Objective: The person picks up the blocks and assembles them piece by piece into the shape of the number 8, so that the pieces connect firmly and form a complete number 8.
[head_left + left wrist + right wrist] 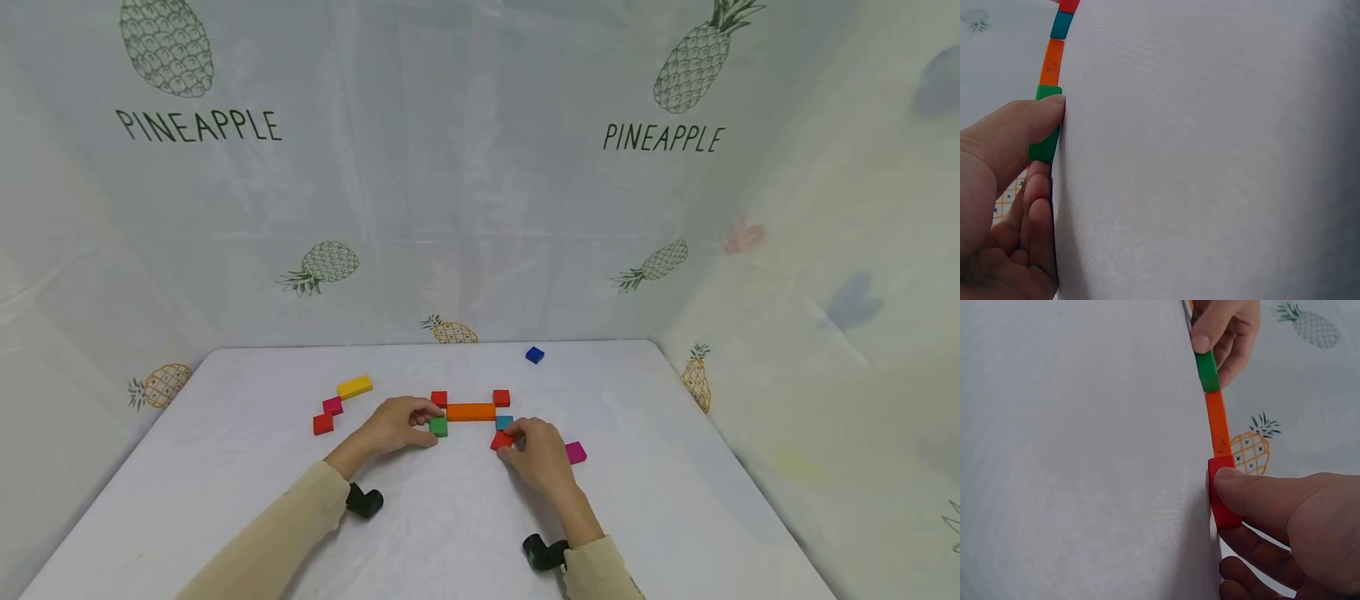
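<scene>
My left hand [396, 425] pinches a green block [438, 427] at the left end of a long orange block [471, 412]. Thumb on its near face, the right hand [542, 457] holds a red block [500, 440] just in front of a light-blue block [505, 422]. That light-blue block sits at the orange block's near right corner. Behind the orange block's two ends lie a left red block [438, 397] and a right red block [501, 397]. In the left wrist view the thumb covers part of the green block [1042, 152].
To the left lie a yellow block [355, 387], a pink block [332, 406] and another red block [323, 424]. A dark blue block [535, 355] is near the back edge. Beside the right hand lies a magenta block [575, 452]. A pineapple-print sheet [480, 192] hangs behind the white table [450, 533].
</scene>
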{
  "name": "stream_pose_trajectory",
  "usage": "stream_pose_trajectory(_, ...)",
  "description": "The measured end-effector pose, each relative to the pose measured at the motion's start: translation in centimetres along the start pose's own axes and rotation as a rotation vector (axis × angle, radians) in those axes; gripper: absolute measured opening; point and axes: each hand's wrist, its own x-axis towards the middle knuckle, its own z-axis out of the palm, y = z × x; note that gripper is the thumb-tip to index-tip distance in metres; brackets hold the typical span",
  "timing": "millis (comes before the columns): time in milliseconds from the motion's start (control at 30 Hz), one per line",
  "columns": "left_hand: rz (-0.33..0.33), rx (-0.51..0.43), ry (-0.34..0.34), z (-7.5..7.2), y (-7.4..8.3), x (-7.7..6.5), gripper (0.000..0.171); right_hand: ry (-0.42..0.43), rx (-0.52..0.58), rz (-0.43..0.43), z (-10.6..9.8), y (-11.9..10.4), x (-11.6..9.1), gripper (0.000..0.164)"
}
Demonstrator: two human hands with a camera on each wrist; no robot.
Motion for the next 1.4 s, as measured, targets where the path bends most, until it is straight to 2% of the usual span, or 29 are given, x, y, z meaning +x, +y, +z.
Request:
stream_pose_trajectory(367,0.034,-0.021,0.007,-0.5,-0.8,-0.8,0.045,-0.004,0.009,-0.001,0.2,-0.1,0.0,0.029)
stream_pose_trajectory(633,0.053,0.009,0.029,-1.8,-1.1,-2.4,0.058,-0.001,0.003,-0.007,0.2,0.0,-0.1,0.029)
stream_pose_trajectory(833,0.070,0.019,0.073,-3.6,-1.3,-3.9,0.057,-0.002,0.009,0.013,0.0,-0.1,-0.1,0.030)
stream_pose_trajectory(967,0.108,0.032,0.113,-4.9,-1.8,-4.8,0.058,-0.001,0.009,0.022,0.0,0.0,0.0,0.030)
stream_pose_trajectory(1067,0.147,0.069,0.157,-5.8,-2.5,-5.5,0.058,0.000,0.008,0.023,0.0,0.0,0.0,0.030)
stream_pose_trajectory(1133,0.150,0.108,0.194,-6.4,-3.0,-6.0,0.058,0.000,0.007,0.023,-0.1,0.1,0.0,0.030)
stream_pose_trajectory(1400,0.086,0.235,0.285,-8.4,-5.1,-7.5,0.058,0.004,0.018,0.024,-0.2,0.0,-0.1,0.028)
